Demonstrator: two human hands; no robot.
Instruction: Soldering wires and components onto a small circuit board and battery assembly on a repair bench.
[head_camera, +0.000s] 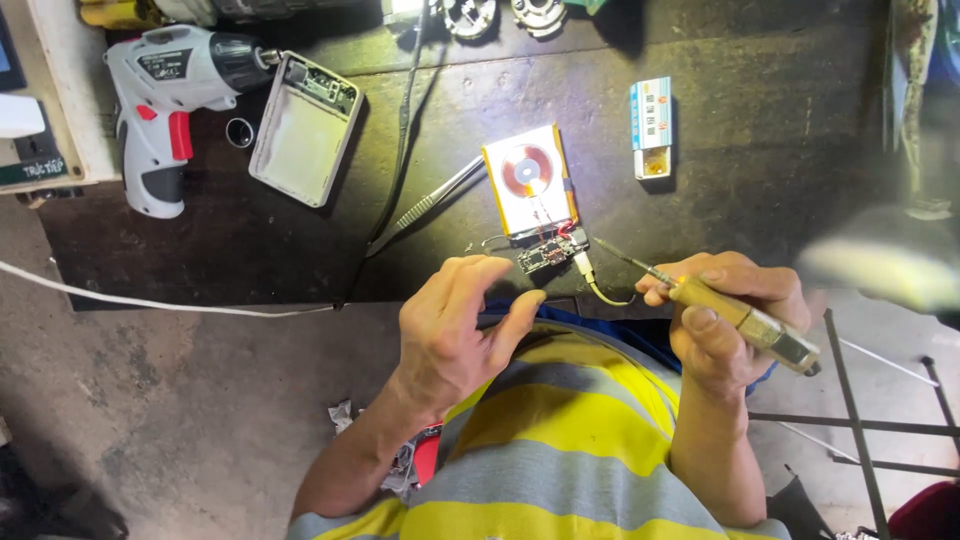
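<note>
1. The right hand (722, 315) closes its grip around a soldering iron (700, 297), whose tip points at the circuit board (548, 253).
2. The left hand (455, 325) hovers just below the circuit board, its grip open and empty, fingers curled.
3. The circuit board lies on the dark table (740, 200), touching the lower edge of a battery pack with a copper coil (530, 180).
4. Tweezers (425, 207) lie left of the circuit board; farther left sit an empty white case (300, 135) and a cordless drill (170, 100).
</note>
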